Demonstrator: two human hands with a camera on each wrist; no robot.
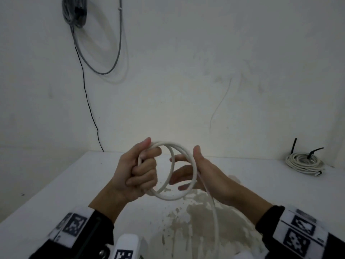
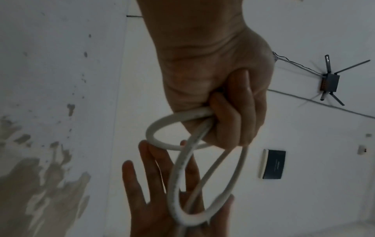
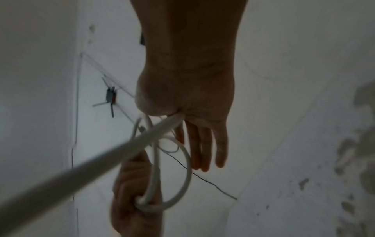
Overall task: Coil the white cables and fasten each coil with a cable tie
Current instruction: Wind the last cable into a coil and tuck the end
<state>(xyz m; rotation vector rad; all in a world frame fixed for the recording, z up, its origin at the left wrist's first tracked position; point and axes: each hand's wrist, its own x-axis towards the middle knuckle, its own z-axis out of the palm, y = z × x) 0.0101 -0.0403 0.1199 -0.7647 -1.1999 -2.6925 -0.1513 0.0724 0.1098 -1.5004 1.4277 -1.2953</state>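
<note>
My left hand (image 1: 144, 171) is a fist gripping one side of a small coil of white cable (image 1: 168, 198), held upright above the table. In the left wrist view the left hand (image 2: 239, 112) clamps a few loops of the coil (image 2: 176, 176). My right hand (image 1: 186, 172) stands beside the coil's right side, fingers straight and spread behind the loops. The loose cable run (image 1: 214, 215) passes between its thumb and palm and trails down toward me. The right wrist view shows the right hand (image 3: 202, 144) with that run (image 3: 121, 152) leaving by the thumb, and the left hand (image 3: 131, 208) below.
A tied white coil (image 1: 304, 162) with black cable ties (image 1: 315, 151) lies at the table's back right. The white table (image 1: 56, 184) has a brownish stained patch (image 1: 205, 221) near me. Grey and black cables (image 1: 115, 53) hang on the wall behind.
</note>
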